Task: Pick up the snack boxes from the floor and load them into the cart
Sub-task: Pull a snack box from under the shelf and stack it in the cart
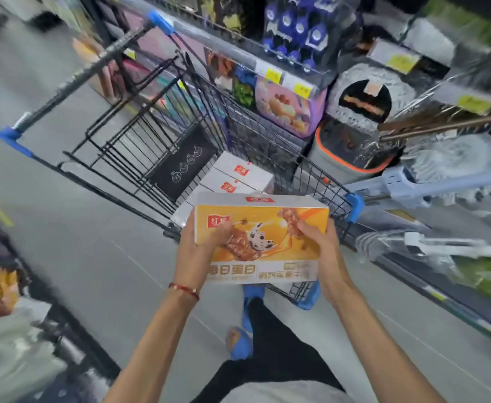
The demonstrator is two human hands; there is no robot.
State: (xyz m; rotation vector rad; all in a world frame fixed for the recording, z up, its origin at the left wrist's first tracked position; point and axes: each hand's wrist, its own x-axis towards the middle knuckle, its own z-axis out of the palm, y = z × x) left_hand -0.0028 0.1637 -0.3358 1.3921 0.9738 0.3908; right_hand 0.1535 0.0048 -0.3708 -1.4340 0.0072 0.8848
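Note:
I hold an orange and white snack box in the air above the near end of the black wire cart. My left hand grips its left edge, thumb across the printed front. My right hand grips its right edge the same way. Inside the cart basket lie stacked white snack boxes with red logos, just beyond the held box. The box hides part of the cart's near rim.
Store shelves with packaged goods, mops and a grey bin run along the right, close to the cart. Grey floor stretches to the left. My blue shoes stand below the cart's near end. Blurred goods sit at the lower left.

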